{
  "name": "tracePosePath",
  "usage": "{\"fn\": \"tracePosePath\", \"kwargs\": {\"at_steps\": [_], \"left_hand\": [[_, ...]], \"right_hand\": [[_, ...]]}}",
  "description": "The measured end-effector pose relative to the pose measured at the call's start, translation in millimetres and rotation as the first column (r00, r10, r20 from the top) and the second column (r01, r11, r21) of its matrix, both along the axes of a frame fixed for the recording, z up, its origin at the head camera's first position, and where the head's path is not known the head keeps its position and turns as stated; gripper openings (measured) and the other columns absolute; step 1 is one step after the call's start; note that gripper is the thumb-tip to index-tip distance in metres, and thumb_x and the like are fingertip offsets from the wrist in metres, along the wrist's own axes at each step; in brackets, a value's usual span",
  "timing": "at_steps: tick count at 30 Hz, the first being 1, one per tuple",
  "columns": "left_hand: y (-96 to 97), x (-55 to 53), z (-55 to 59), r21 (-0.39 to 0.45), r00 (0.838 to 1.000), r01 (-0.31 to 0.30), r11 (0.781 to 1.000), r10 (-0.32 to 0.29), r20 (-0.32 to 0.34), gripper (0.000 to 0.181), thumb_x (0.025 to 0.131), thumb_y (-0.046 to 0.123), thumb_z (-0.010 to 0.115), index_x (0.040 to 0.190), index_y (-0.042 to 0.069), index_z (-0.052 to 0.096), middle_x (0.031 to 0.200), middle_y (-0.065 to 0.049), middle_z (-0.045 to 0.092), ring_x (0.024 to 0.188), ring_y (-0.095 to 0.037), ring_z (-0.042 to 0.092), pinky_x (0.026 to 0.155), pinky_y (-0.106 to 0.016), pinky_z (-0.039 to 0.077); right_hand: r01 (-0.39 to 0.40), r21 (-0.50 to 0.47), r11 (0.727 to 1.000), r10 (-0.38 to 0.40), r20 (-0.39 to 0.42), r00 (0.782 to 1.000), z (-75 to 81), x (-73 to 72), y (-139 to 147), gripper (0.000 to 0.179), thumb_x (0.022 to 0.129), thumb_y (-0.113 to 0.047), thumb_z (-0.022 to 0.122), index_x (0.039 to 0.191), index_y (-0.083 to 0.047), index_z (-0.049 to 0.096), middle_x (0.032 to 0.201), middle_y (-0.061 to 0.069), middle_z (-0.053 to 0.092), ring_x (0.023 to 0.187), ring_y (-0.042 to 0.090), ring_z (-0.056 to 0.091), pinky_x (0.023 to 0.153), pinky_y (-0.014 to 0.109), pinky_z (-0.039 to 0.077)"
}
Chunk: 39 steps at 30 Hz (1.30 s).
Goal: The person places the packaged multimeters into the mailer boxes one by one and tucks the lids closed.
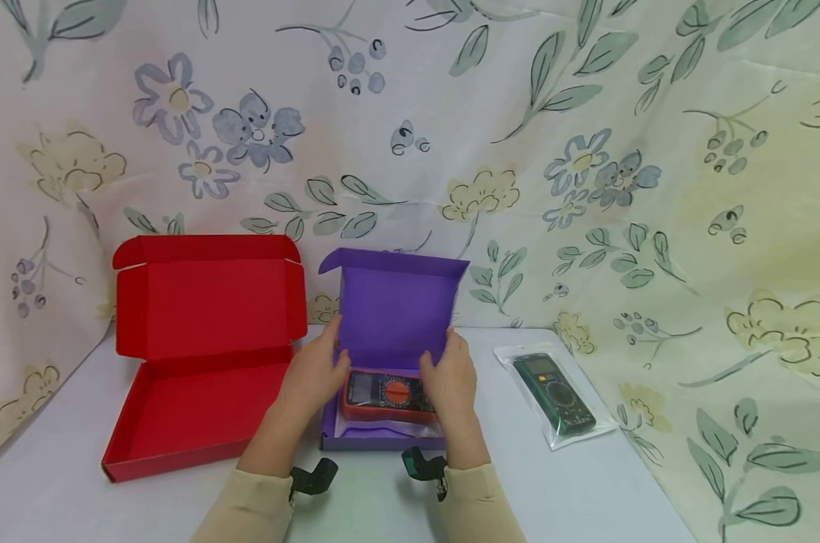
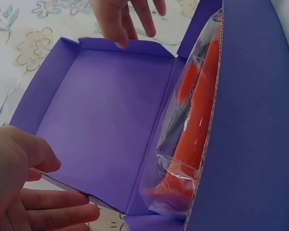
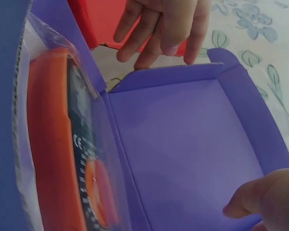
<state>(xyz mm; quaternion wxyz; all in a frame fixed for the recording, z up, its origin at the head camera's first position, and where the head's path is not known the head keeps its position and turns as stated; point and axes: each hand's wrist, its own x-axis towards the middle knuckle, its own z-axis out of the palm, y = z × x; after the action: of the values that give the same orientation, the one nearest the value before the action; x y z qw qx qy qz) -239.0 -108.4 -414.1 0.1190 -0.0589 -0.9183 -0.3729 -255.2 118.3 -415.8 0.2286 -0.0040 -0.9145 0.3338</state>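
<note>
A purple box (image 1: 404, 311) stands in the middle of the table with its lid raised. Inside its base lies an orange-red multimeter (image 1: 389, 397) with a dark face and a red dial, wrapped in clear plastic. My left hand (image 1: 316, 371) is at the left side of the lid; in the left wrist view its fingers (image 2: 62, 207) are fairly straight along the lid's side edge. At the opposite side is my right hand (image 1: 453, 375), thumb toward the lid's inner face. In the right wrist view the left fingers (image 3: 147, 36) spread loosely outside the side flap.
To the left stands an open red box (image 1: 209, 309), its lid upright. A green multimeter (image 1: 555, 394) in a clear plastic bag lies on the white table (image 1: 518, 483) at the right. Floral cloth (image 1: 410, 121) hangs behind and spreads along the right.
</note>
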Motion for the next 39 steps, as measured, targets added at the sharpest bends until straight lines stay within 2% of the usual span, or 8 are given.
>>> {"fn": "tracePosePath", "kwargs": {"at_steps": [4, 8, 14, 24, 27, 31, 35, 39], "left_hand": [[-0.3, -1.8, -0.4, 0.011, 0.999, -0.008, 1.0, 0.008, -0.031, 0.069, 0.098, 0.015, 0.06, 0.159, 0.006, 0.03, 0.12, -0.019, 0.07, 0.091, -0.032, 0.071, 0.077, -0.048, 0.06], [-0.9, -3.6, 0.1, 0.012, 0.999, -0.025, 1.0, 0.025, -0.047, 0.07, 0.097, 0.015, 0.06, 0.159, 0.008, 0.03, 0.104, -0.014, 0.071, 0.066, -0.021, 0.062, 0.058, -0.036, 0.054], [-2.7, -0.9, 1.4, 0.0, 0.999, -0.033, 0.999, 0.033, -0.033, 0.071, 0.098, 0.018, 0.061, 0.161, 0.009, 0.03, 0.104, -0.014, 0.072, 0.067, -0.02, 0.064, 0.06, -0.036, 0.058], [-5.1, 2.7, 6.2, 0.006, 0.995, -0.04, 0.999, 0.04, -0.095, 0.059, 0.098, 0.017, 0.062, 0.153, 0.002, 0.046, 0.082, -0.007, 0.066, 0.063, -0.019, 0.055, 0.053, -0.03, 0.051], [-6.6, 2.9, 6.2, 0.011, 0.988, -0.053, 0.999, 0.054, -0.147, 0.051, 0.097, 0.015, 0.062, 0.144, -0.001, 0.055, 0.087, -0.01, 0.067, 0.066, -0.021, 0.058, 0.055, -0.032, 0.053], [-9.5, 2.1, 5.4, 0.039, 0.978, -0.065, 0.997, 0.071, -0.198, 0.042, 0.096, 0.013, 0.062, 0.135, -0.002, 0.064, 0.104, -0.016, 0.07, 0.074, -0.024, 0.062, 0.063, -0.036, 0.058], [-12.9, 1.9, 5.9, 0.075, 0.983, -0.051, 0.996, 0.064, -0.173, 0.04, 0.098, 0.014, 0.061, 0.135, -0.001, 0.065, 0.111, -0.018, 0.071, 0.072, -0.023, 0.061, 0.059, -0.033, 0.057], [-15.6, 2.4, 7.1, 0.105, 0.99, -0.032, 0.994, 0.046, -0.133, 0.04, 0.099, 0.014, 0.061, 0.136, 0.0, 0.064, 0.112, -0.018, 0.073, 0.066, -0.02, 0.06, 0.052, -0.029, 0.053]], "right_hand": [[0.018, -0.019, 1.0, -0.018, -0.032, 0.999, 2.2, -2.2, 5, 0.052, 0.092, -0.022, 0.07, 0.134, 0.007, 0.058, 0.128, 0.024, 0.066, 0.115, 0.042, 0.065, 0.095, 0.054, 0.052], [0.039, -0.047, 0.998, -0.04, -0.02, 0.999, 5.5, -3.0, 9, 0.05, 0.095, -0.028, 0.068, 0.133, 0.003, 0.058, 0.12, 0.022, 0.071, 0.109, 0.041, 0.067, 0.092, 0.055, 0.053], [0.056, -0.05, 0.997, -0.055, 0.024, 0.998, 12.0, -1.0, 10, 0.06, 0.101, -0.044, 0.062, 0.141, 0.0, 0.053, 0.116, 0.021, 0.073, 0.106, 0.042, 0.069, 0.09, 0.057, 0.052], [0.088, -0.063, 0.994, -0.083, 0.073, 0.994, 17.0, 0.4, 15, 0.065, 0.107, -0.058, 0.036, 0.13, -0.003, 0.062, 0.116, 0.017, 0.073, 0.107, 0.042, 0.068, 0.089, 0.058, 0.051], [0.097, -0.071, 0.993, -0.092, 0.068, 0.993, 18.0, 1.1, 17, 0.067, 0.107, -0.06, 0.033, 0.122, -0.004, 0.065, 0.116, 0.016, 0.073, 0.105, 0.041, 0.068, 0.087, 0.057, 0.052], [0.11, -0.066, 0.992, -0.106, 0.069, 0.992, 20.1, 1.7, 19, 0.068, 0.107, -0.061, 0.029, 0.113, -0.005, 0.066, 0.109, 0.017, 0.073, 0.097, 0.042, 0.069, 0.081, 0.058, 0.051], [0.126, -0.07, 0.99, -0.121, 0.079, 0.99, 22.2, 1.9, 20, 0.066, 0.108, -0.058, 0.025, 0.105, -0.005, 0.064, 0.105, 0.022, 0.071, 0.095, 0.046, 0.067, 0.077, 0.06, 0.049], [0.131, -0.09, 0.987, -0.124, 0.086, 0.989, 23.0, 1.9, 22, 0.066, 0.109, -0.053, 0.023, 0.109, -0.004, 0.066, 0.117, 0.025, 0.07, 0.105, 0.05, 0.065, 0.084, 0.063, 0.049]]}}
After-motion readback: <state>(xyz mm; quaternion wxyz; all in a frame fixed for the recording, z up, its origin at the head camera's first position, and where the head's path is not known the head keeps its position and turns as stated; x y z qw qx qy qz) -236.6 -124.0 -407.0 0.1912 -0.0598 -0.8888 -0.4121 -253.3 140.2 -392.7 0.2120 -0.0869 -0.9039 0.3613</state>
